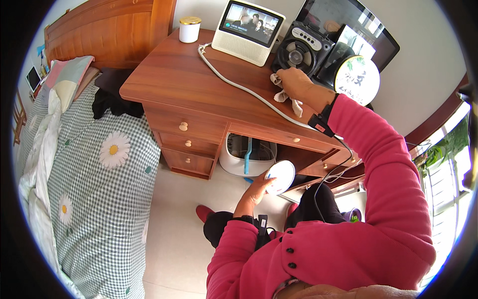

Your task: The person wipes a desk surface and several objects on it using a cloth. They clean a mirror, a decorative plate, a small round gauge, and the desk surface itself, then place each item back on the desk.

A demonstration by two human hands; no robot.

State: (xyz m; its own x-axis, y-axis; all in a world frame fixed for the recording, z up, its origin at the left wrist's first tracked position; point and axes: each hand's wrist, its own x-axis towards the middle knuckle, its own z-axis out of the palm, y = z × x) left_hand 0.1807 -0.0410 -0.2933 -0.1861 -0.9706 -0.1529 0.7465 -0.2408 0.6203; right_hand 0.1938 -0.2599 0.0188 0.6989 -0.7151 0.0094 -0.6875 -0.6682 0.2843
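My right hand (298,85) is closed on a crumpled pale cloth (282,95). It presses the cloth against the wooden desk (194,94), just in front of a black speaker (299,47). Lower down, in front of the desk, my left hand (255,191) grips a white round object (282,177) by its side. Glare washes out its face, so I cannot tell its kind. Beside my right forearm stands a white disc with green and dark markings (357,79).
On the desk are a smart display (248,31), a white jar with a gold lid (189,30) and a white cable (239,88). Behind them stands a dark monitor (383,47). A white bin (234,162) sits underneath. The bed (99,184) lies at left.
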